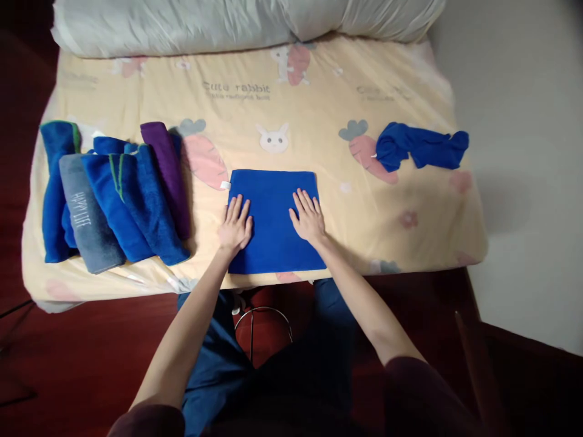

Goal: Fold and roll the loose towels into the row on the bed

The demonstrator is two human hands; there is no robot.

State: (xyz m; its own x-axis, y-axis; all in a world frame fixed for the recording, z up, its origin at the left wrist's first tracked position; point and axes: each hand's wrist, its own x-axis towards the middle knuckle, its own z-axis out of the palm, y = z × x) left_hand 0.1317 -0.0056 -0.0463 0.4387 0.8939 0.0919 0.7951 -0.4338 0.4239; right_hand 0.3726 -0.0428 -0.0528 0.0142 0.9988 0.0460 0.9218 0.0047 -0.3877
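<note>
A blue square cloth [273, 230] lies flat and smooth near the front edge of the bed, a small white tag sticking out at its upper left. My left hand [235, 224] rests palm down across the cloth's left edge, fingers stretched out. On the right edge my right hand [308, 217] lies flat too, fingers spread a little and pointing away from me. Neither hand grips the fabric.
Several folded towels, among them a grey towel [91, 212] and a purple towel [167, 176], overlap at the left. A crumpled blue cloth [421, 145] lies at the right. Behind is a rolled pale quilt [182, 27]. A wall [523, 152] stands right of the bed.
</note>
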